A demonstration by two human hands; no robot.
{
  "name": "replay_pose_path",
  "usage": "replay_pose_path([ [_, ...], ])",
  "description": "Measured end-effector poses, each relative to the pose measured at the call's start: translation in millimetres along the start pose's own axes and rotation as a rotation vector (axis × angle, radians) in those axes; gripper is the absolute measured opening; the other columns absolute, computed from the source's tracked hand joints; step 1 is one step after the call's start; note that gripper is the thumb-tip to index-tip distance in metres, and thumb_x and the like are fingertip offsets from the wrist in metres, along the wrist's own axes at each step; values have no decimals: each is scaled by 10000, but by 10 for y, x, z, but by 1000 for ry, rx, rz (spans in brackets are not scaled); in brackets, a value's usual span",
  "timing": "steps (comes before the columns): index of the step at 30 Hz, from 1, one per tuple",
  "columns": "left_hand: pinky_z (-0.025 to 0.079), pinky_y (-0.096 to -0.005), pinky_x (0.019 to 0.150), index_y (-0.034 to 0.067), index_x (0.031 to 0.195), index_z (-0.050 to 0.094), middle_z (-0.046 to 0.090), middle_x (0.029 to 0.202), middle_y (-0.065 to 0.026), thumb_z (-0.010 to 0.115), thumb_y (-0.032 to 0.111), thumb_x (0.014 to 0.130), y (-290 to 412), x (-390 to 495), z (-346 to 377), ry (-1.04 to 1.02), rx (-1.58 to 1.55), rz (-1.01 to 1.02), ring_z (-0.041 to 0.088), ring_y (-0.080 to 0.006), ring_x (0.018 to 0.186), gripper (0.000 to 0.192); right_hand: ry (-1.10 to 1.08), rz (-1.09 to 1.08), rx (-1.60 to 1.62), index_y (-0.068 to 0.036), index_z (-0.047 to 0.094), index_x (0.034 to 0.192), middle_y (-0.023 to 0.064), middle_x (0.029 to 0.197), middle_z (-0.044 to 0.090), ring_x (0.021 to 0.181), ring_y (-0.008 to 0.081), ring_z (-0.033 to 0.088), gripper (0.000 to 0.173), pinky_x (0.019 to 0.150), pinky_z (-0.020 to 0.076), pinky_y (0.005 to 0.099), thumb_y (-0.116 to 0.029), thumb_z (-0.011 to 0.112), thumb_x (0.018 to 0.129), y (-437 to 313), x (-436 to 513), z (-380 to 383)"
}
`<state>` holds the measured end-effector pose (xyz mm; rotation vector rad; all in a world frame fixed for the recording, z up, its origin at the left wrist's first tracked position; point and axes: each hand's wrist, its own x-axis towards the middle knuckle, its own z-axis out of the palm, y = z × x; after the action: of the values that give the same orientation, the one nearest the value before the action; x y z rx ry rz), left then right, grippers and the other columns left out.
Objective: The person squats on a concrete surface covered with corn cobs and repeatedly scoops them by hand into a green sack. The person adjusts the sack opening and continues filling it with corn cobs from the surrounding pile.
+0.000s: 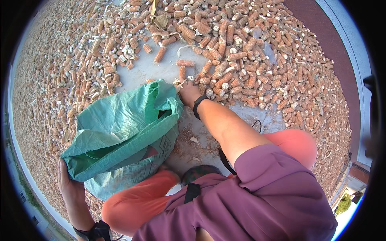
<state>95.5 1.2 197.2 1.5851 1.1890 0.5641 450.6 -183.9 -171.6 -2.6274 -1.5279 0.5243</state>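
Observation:
A green woven plastic sack (120, 120) stands in front of me, its folded mouth gaping and its side printed. My left hand (71, 188) grips the sack's left corner at the rim, with part of the fingers hidden by the fabric. Beyond the sack's right corner, my right hand (190, 93) is down at the edge of a heap of shelled corn cobs (241, 72). Its fingertips are by an upright cob (182, 73) and a scrap of dry husk (178, 86). Whether they grasp anything is hidden. Another cob (185, 63) lies just beyond.
More cobs (54, 99) spread thickly to the left. Pale floor (144, 67) shows between the piles, with crumbs (188, 135) near my feet. My bent knees (135, 198) flank the sack and floor. A low pale ledge (352, 60) borders the right side.

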Motion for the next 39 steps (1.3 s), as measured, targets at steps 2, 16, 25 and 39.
replay_pose_path([
  [2, 518, -395, 910, 20, 1304, 513, 610, 1216, -136, 490, 286, 1012, 13, -175, 218, -2, -504, -392, 612, -244, 1094, 396, 13, 60, 73, -79, 538, 1219, 252, 1429, 390, 1103, 396, 538, 354, 764, 558, 452, -181, 549, 881, 159, 32, 248],
  [16, 490, -384, 895, -14, 1398, 412, 581, 1180, -233, 673, 331, 886, -18, -675, 649, 292, 1008, 744, 574, -323, 1089, 671, -343, -287, 1043, -19, 582, 1221, 96, 1111, 661, 936, 189, 636, 658, 864, 495, 285, -320, 830, 692, 608, 101, -2491],
  [25, 334, -206, 307, 116, 1066, 591, 597, 662, 12, 577, 227, 975, 352, -1027, 1002, -163, -317, -319, 404, -45, 350, 145, -836, -454, 964, -90, 645, 1161, 97, 1151, 650, 984, 190, 622, 463, 829, 488, 341, -274, 759, 752, -1241, 228, -1715],
  [39, 448, -187, 678, 0, 992, 645, 654, 859, 9, 618, 156, 953, 10, -516, 1024, -370, -181, -49, 566, -43, 739, 162, 397, 36, 790, -44, 701, 1002, 100, 894, 713, 848, 244, 694, 318, 757, 535, 355, -318, 692, 841, 448, -417, -1703],
])
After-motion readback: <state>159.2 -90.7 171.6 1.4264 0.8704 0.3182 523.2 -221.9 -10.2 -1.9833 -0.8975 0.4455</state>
